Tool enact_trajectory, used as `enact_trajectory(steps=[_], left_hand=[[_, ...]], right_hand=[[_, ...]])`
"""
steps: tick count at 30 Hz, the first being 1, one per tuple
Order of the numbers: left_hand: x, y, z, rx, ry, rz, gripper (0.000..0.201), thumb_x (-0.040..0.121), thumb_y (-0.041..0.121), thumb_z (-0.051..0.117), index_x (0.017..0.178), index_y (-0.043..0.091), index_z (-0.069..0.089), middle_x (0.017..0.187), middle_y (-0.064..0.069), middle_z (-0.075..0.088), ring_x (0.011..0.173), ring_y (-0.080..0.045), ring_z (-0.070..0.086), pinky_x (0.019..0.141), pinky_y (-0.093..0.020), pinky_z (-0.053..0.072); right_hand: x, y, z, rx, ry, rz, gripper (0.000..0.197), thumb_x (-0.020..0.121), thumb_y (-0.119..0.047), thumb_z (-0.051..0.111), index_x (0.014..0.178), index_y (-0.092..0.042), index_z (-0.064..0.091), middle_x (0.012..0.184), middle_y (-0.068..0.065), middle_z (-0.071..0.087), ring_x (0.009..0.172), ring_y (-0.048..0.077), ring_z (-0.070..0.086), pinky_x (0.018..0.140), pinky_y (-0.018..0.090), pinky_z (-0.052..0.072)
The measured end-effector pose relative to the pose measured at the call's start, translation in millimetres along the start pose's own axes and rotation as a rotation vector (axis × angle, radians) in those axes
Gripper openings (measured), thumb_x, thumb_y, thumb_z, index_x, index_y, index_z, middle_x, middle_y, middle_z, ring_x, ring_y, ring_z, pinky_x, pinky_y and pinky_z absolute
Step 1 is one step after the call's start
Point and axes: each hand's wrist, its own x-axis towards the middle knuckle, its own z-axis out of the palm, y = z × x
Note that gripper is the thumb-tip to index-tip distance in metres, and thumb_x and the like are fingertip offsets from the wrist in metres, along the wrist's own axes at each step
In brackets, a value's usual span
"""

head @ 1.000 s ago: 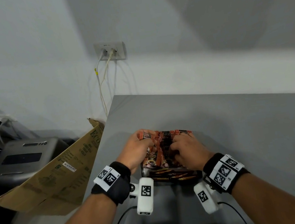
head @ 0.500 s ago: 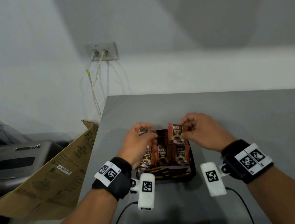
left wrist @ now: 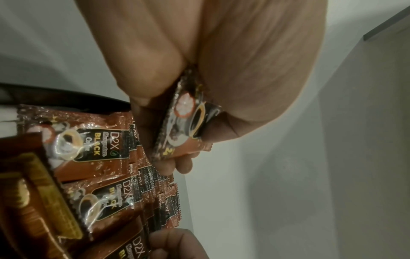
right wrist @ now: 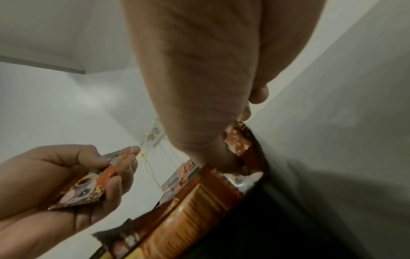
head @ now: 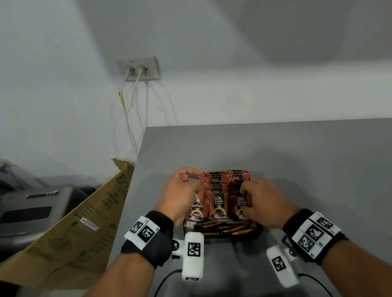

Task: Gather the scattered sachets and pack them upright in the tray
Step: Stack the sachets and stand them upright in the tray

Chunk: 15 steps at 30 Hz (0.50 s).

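Tray sits on the grey table, near its left edge, packed with brown coffee sachets standing upright in rows. Left hand is at the tray's left side, thumb and fingers pinching one sachet held just clear of the rows. Right hand is at the tray's right side, fingers curled onto the near-right sachet, pinching its edge. Cardboard box leans left of the table; wall socket on the far wall.

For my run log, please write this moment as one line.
left hand: holds loose coffee sachet | right hand: pinches sachet in tray | packed sachets: upright
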Motion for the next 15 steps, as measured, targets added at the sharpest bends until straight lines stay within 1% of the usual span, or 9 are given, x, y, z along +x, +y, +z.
enact_trajectory(steps=[1, 3, 5, 8, 9, 10, 11, 13, 15], left_hand=[[0, -1, 0, 0.002, -0.002, 0.001, 0.04, 0.085, -0.018, 0.045, 0.116, 0.004, 0.057, 0.089, -0.025, 0.058, 0.068, -0.028, 0.064, 0.063, -0.039, 0.057], [2, -2, -1, 0.013, -0.002, -0.002, 0.039, 0.085, -0.017, 0.045, 0.115, 0.006, 0.058, 0.088, -0.025, 0.058, 0.069, -0.026, 0.065, 0.066, -0.04, 0.057], [3, -4, -1, 0.027, -0.011, -0.006, 0.039, 0.085, -0.016, 0.046, 0.115, 0.006, 0.059, 0.084, -0.024, 0.058, 0.07, -0.026, 0.066, 0.071, -0.043, 0.056], [4, -6, 0, 0.046, -0.019, 0.005, 0.038, 0.085, -0.014, 0.048, 0.115, 0.007, 0.06, 0.084, -0.027, 0.059, 0.072, -0.028, 0.065, 0.075, -0.047, 0.056], [5, -7, 1, 0.06, -0.011, 0.013, 0.037, 0.085, -0.012, 0.05, 0.114, 0.008, 0.061, 0.087, -0.03, 0.062, 0.075, -0.028, 0.066, 0.078, -0.048, 0.056], [6, -8, 1, 0.08, 0.0, 0.022, 0.037, 0.084, -0.01, 0.053, 0.112, 0.011, 0.063, 0.094, -0.031, 0.067, 0.078, -0.027, 0.066, 0.081, -0.048, 0.055], [6, -8, 1, 0.098, 0.005, 0.03, 0.036, 0.084, -0.009, 0.055, 0.111, 0.012, 0.065, 0.102, -0.028, 0.069, 0.081, -0.026, 0.067, 0.082, -0.047, 0.055], [5, -6, 3, 0.109, -0.019, 0.048, 0.033, 0.085, -0.007, 0.058, 0.11, 0.012, 0.066, 0.108, -0.023, 0.07, 0.082, -0.026, 0.064, 0.077, -0.044, 0.054], [3, -3, 6, 0.123, -0.068, 0.087, 0.036, 0.082, -0.012, 0.062, 0.112, 0.009, 0.064, 0.103, -0.021, 0.069, 0.08, -0.027, 0.063, 0.071, -0.04, 0.054]], right_hand=[[-1, 0, 1, 0.01, 0.013, 0.009, 0.026, 0.086, -0.03, 0.069, 0.106, -0.021, 0.057, 0.103, -0.008, 0.047, 0.1, 0.012, 0.043, 0.083, 0.023, 0.038], [-1, 1, 4, 0.014, 0.038, 0.011, 0.021, 0.089, -0.033, 0.066, 0.104, -0.021, 0.057, 0.101, -0.008, 0.048, 0.099, 0.011, 0.043, 0.083, 0.024, 0.039], [-1, 2, 8, 0.007, 0.048, 0.012, 0.017, 0.091, -0.031, 0.065, 0.103, -0.023, 0.055, 0.101, -0.01, 0.047, 0.1, 0.011, 0.044, 0.083, 0.024, 0.04], [0, 4, 12, 0.007, 0.062, 0.024, 0.017, 0.091, -0.027, 0.067, 0.1, -0.025, 0.053, 0.099, -0.011, 0.046, 0.098, 0.011, 0.042, 0.079, 0.022, 0.035], [-1, 4, 12, 0.012, 0.065, 0.026, 0.017, 0.09, -0.027, 0.068, 0.098, -0.025, 0.053, 0.098, -0.011, 0.047, 0.097, 0.01, 0.042, 0.078, 0.022, 0.035], [-1, 4, 10, 0.023, 0.067, 0.025, 0.017, 0.09, -0.027, 0.069, 0.097, -0.025, 0.054, 0.098, -0.011, 0.047, 0.097, 0.01, 0.043, 0.077, 0.021, 0.035], [-1, 4, 7, 0.049, 0.078, 0.013, 0.017, 0.088, -0.027, 0.071, 0.096, -0.025, 0.056, 0.097, -0.012, 0.048, 0.095, 0.009, 0.045, 0.076, 0.02, 0.035], [-1, -2, -4, 0.183, 0.133, -0.021, 0.017, 0.086, -0.028, 0.075, 0.094, -0.026, 0.06, 0.094, -0.016, 0.052, 0.087, 0.001, 0.049, 0.073, 0.014, 0.036], [3, -17, -22, 0.376, 0.176, -0.033, 0.014, 0.086, -0.032, 0.075, 0.097, -0.028, 0.066, 0.091, -0.018, 0.061, 0.083, -0.005, 0.057, 0.072, 0.013, 0.043]])
